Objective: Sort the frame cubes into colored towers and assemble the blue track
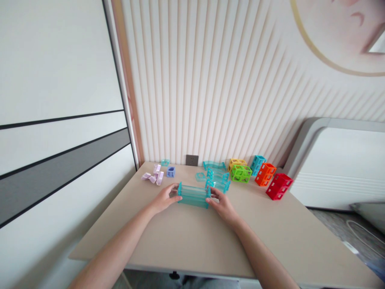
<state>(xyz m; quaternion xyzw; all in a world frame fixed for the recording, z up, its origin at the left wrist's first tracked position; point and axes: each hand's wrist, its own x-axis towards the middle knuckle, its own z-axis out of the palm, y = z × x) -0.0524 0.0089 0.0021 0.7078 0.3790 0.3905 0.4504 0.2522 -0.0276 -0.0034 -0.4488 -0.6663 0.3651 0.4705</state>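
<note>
A translucent teal toy track piece (194,196), long with raised rims at both ends, is held level over the middle of the table. My left hand (165,198) grips its left end, thumb in front and fingers behind. At the opposite end my right hand (221,204) pinches the rim in the same way. Just behind my right hand lie several similar curved teal pieces (219,176). A small flat teal piece (200,176) rests behind the held one. Whether the held piece touches the tabletop cannot be made out.
On the beige table (192,241), pale purple pieces (156,176) and a blue cube frame (171,171) lie left. To the right stand yellow (237,162), green (241,174), blue (258,164), orange (265,174) and red (279,186) block frames. A ribbed wall (192,80) borders the back.
</note>
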